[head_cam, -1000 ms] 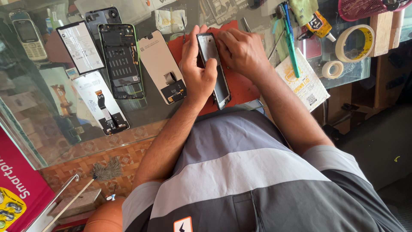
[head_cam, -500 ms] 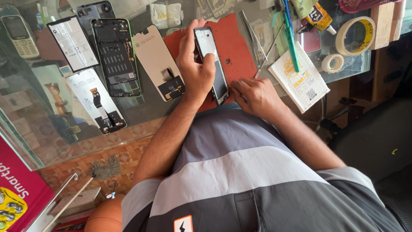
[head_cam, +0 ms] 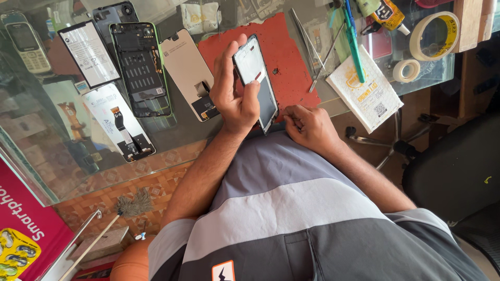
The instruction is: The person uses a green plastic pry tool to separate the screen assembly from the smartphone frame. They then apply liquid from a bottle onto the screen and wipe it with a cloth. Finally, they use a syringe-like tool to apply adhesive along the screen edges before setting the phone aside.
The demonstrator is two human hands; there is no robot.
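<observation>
Phone screen [head_cam: 256, 83] in left hand [head_cam: 235, 93], over red mat [head_cam: 284, 57].

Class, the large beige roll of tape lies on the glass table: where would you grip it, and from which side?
Come from above. The large beige roll of tape lies flat, hollow core facing up, so pinch its wall, probably one finger inside the core, thumb outside. The right hand is nearer; the left hand holds a thin black-framed phone.
</observation>
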